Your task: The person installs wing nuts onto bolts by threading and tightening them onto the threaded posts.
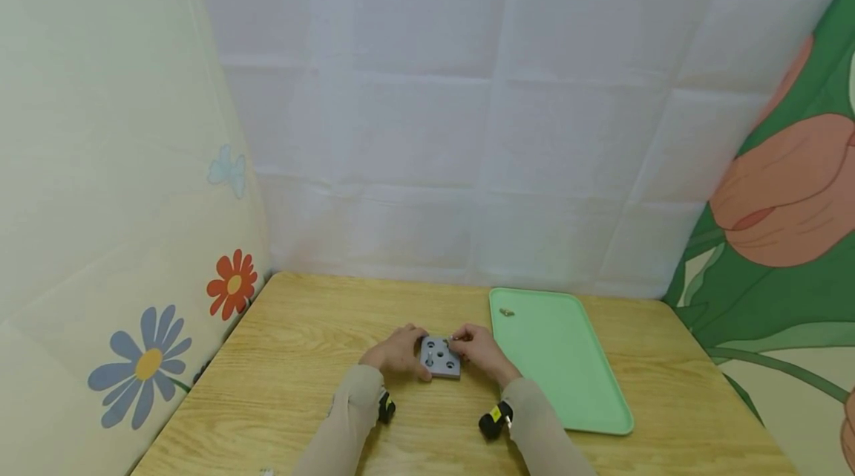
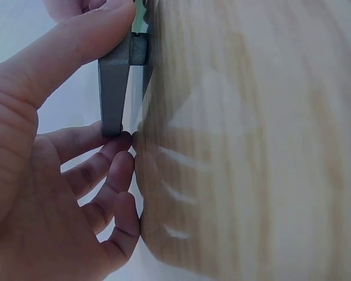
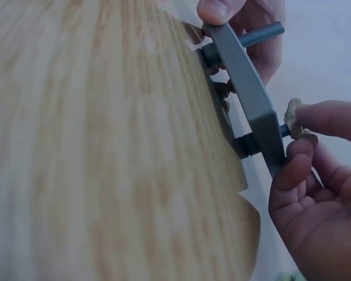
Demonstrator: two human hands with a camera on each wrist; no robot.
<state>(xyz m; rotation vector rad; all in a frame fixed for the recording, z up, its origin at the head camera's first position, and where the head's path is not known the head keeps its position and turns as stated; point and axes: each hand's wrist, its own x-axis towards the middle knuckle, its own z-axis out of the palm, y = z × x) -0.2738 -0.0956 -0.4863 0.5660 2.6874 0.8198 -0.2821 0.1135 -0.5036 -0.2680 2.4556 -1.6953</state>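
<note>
A grey square metal plate point(image 1: 441, 370) with several holes lies between the hands on the wooden table. My left hand point(image 1: 395, 354) grips it by its edges, thumb at the near edge and fingers at the far one. One threaded bolt point(image 3: 263, 35) sticks up bare through the plate, its head underneath. At another bolt, my right hand point(image 1: 478, 350) pinches a brass-coloured wing nut point(image 3: 293, 116) between thumb and fingers, close over the plate's face. Bolt heads under the plate hold it slightly raised in the right wrist view.
A light green tray point(image 1: 561, 364) stands right of the hands, with another brass-coloured wing nut point(image 1: 507, 312) near its far left corner. A small pale object point(image 1: 267, 471) shows at the near table edge. White and patterned cloths surround the wooden table point(image 1: 314, 313).
</note>
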